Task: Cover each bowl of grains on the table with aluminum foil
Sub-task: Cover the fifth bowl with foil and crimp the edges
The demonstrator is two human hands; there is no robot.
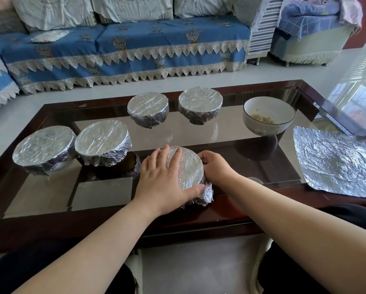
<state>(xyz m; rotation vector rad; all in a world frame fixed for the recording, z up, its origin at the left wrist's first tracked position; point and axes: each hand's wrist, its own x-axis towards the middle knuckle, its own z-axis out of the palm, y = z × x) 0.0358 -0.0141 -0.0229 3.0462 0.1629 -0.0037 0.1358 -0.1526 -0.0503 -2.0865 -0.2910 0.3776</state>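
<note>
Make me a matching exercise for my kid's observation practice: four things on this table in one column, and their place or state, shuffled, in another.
Things:
1. white bowl
2. loose foil sheet
3. nearest foil-covered bowl
4. left hand

Places or states:
A. lying flat at the table's right edge
B. palm resting on a foil top
C. uncovered, a few grains inside
D. between the two hands, wrapped

Pairs: 1-C, 2-A, 3-D, 4-B

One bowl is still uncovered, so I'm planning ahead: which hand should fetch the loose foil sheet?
Probably the right hand: the loose foil sheet lies on its side, beyond the open bowl. The left hand would cross over.
</note>
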